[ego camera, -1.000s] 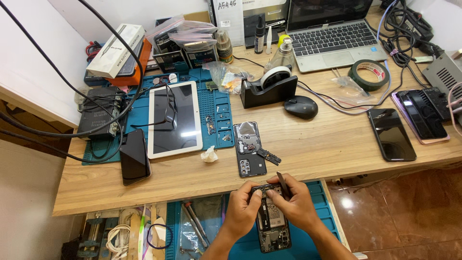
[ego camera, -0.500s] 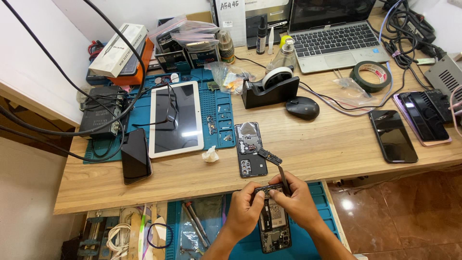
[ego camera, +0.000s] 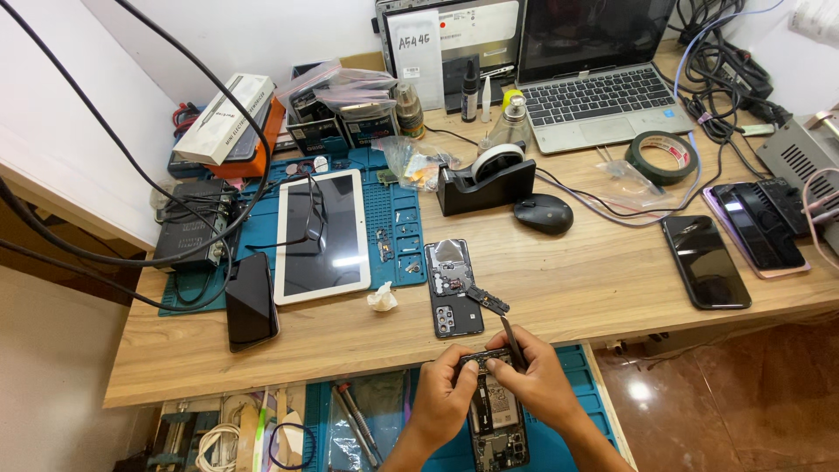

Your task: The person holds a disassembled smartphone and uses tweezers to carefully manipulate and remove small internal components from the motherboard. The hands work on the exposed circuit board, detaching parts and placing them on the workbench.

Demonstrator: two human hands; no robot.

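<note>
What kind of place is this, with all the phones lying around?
It looks like a phone repair bench. The hands, left and right, work on an opened phone; a removed phone back panel and a white tablet lie on the wooden desk near a blue repair mat.

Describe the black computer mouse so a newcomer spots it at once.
Start at the open laptop at the back of the wooden desk. In front of it, right of the black tape dispenser, lies the mouse: the only rounded, glossy black lump among flat phones.
</note>
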